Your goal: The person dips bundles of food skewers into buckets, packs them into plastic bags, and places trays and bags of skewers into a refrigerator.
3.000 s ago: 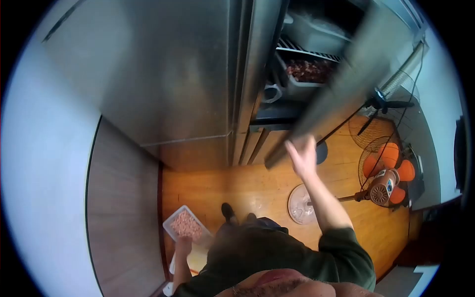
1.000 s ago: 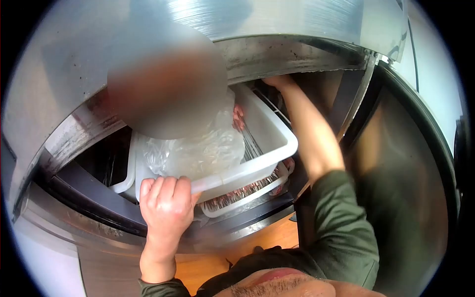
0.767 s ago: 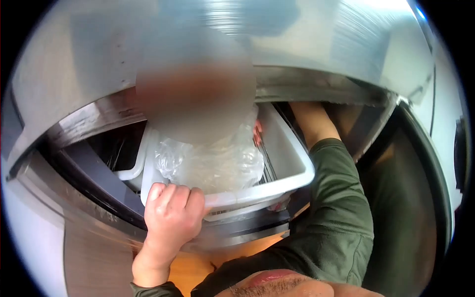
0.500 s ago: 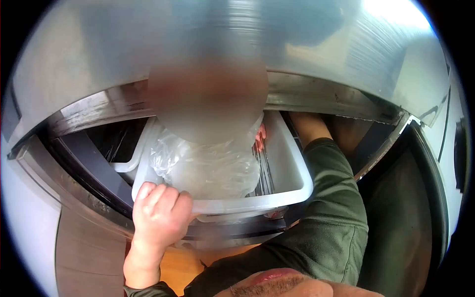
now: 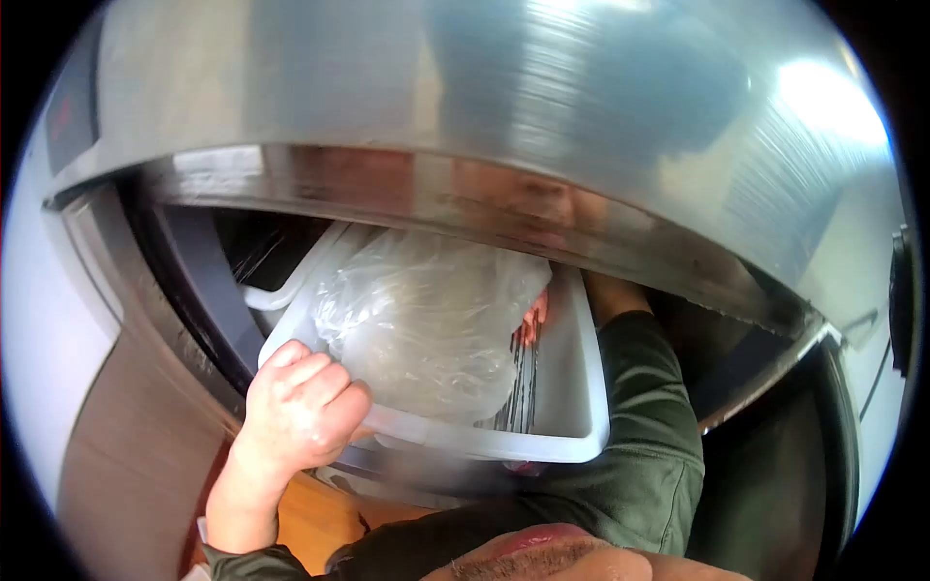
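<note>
A white plastic tub (image 5: 589,387) sticks partly out of a dark opening under a stainless steel front. My left hand (image 5: 308,402) is closed around the tub's near-left rim. In the tub lies a clear plastic bag (image 5: 426,329) with pale, cloudy contents. Beside the bag, along the right, are several thin skewers (image 5: 523,387) with reddish pieces (image 5: 533,318) at their far end. My right forearm (image 5: 618,295), in a green sleeve, reaches into the opening along the tub's right side. The right hand itself is hidden in there, so its grip does not show.
Left of the tub stands another white container (image 5: 266,298) with dark contents. The steel front (image 5: 465,87) curves low over the opening. An open door with a dark inner face (image 5: 775,455) is at the right. Orange flooring (image 5: 315,523) shows below.
The tub sits lower in view and closer to my body, with my left hand still on its rim. The view has tilted, and more of the bag shows. My right arm remains inside the opening.
</note>
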A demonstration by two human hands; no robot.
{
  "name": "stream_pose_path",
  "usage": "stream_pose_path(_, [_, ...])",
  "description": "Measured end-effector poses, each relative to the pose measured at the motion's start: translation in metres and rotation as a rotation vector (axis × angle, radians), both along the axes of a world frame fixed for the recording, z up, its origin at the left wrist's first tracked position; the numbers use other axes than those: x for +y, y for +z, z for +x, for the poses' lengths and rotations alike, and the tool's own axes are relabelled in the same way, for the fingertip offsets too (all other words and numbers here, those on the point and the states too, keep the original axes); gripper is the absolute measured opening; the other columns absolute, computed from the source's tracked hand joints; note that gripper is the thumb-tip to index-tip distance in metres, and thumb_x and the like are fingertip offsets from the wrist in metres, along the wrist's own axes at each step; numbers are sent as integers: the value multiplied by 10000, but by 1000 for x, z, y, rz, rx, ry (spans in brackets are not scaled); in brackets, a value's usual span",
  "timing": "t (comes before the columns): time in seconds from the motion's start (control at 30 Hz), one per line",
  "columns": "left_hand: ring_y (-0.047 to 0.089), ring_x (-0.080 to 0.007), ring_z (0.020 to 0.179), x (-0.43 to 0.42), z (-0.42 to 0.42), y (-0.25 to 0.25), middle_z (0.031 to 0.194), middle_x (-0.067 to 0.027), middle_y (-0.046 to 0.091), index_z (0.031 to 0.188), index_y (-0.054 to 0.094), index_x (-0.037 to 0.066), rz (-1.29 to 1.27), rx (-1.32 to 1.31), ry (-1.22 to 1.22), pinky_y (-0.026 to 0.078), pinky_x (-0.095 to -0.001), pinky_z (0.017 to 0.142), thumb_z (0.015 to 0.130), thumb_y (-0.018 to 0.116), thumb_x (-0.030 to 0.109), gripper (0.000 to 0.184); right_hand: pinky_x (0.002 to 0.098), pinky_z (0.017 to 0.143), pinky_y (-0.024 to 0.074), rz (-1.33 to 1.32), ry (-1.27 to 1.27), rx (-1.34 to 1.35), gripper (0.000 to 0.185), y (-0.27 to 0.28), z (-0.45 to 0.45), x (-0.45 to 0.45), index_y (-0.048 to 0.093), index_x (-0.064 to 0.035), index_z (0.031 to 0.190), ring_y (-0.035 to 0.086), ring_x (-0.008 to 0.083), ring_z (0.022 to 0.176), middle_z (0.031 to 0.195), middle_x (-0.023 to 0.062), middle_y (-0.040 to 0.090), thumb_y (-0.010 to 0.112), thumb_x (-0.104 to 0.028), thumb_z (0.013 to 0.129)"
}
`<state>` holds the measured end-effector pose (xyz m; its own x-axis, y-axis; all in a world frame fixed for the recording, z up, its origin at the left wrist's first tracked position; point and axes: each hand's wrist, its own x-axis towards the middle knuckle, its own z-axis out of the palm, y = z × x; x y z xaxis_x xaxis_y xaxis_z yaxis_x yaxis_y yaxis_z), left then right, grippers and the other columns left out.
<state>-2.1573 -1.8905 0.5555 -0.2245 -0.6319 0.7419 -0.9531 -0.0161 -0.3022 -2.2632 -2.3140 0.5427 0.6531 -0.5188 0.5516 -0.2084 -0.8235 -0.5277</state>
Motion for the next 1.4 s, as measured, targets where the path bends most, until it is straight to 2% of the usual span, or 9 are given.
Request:
stream_pose_path(0.37, [434,-182,547,-7,1,-4,608,-5,398,604,538,127,-34,8,61,347,-308,560,505,642,268,201,421,1105,291,154,50,-62,492,-9,-9,1,338,-35,1407,354,304,1340,1480,174,324,392,-271,979])
stream_pose_path(0.6, [610,-197,753,-50,37,-37,769,-22,598,822,591,144,-175,-106,103,429,-349,734,764,625,441,304,420,1118,276,330,72,-64,501,-36,-21,0,313,-41,1424,338,303,1354,1493,168,307,376,-271,984])
stream_pose_path(0.63, [620,-185,811,-51,36,-37,828,-38,628,906,619,125,20,23,143,440,-326,776,793,701,330,248,420,1120,274,376,81,-68,502,-39,-23,-2,309,-41,1426,336,303,1356,1494,167,304,373,-271,984])
stream_pose_path(0.7, [646,-262,698,-57,38,-26,714,-75,677,721,683,101,65,83,45,469,-390,657,819,613,209,161,420,1124,269,482,102,-79,505,-38,-32,-10,302,-43,1431,331,303,1360,1498,165,299,369,-271,986])
stream_pose_path(0.8, [667,-206,707,-62,39,-30,728,-40,696,718,714,159,165,115,147,457,-357,665,796,604,244,160,420,1130,263,678,146,-143,509,-12,-46,-27,292,-45,1438,324,303,1366,1503,162,292,362,-271,988])
stream_pose_path(1.07, [598,-255,1021,-27,57,-57,1108,-138,624,1018,641,37,-300,-62,-92,461,-412,840,814,649,225,277,425,1150,237,1536,557,-416,522,25,-127,-95,234,-30,1459,297,299,1384,1520,163,257,303,-279,1005])
stream_pose_path(1.23, [598,-182,823,111,85,-111,914,-66,628,976,627,73,-596,316,-50,452,-296,789,802,739,140,218,430,1149,250,553,-84,-554,550,4,-121,120,157,39,1463,320,323,1366,1492,222,279,227,-289,1028])
stream_pose_path(1.3, [565,-227,992,142,107,-146,1043,-128,616,1139,549,-51,-627,382,121,474,-346,835,800,713,103,407,423,1065,385,435,-165,-750,527,-17,-131,128,245,91,1399,430,335,1273,1392,247,395,307,-271,1021])
stream_pose_path(1.4, [558,-186,936,150,103,-183,1009,-145,607,1155,515,-68,-567,1088,143,467,-322,825,812,746,227,508,403,782,514,295,-182,-1032,283,-34,-110,207,493,94,1106,595,291,876,996,185,598,440,-151,974])
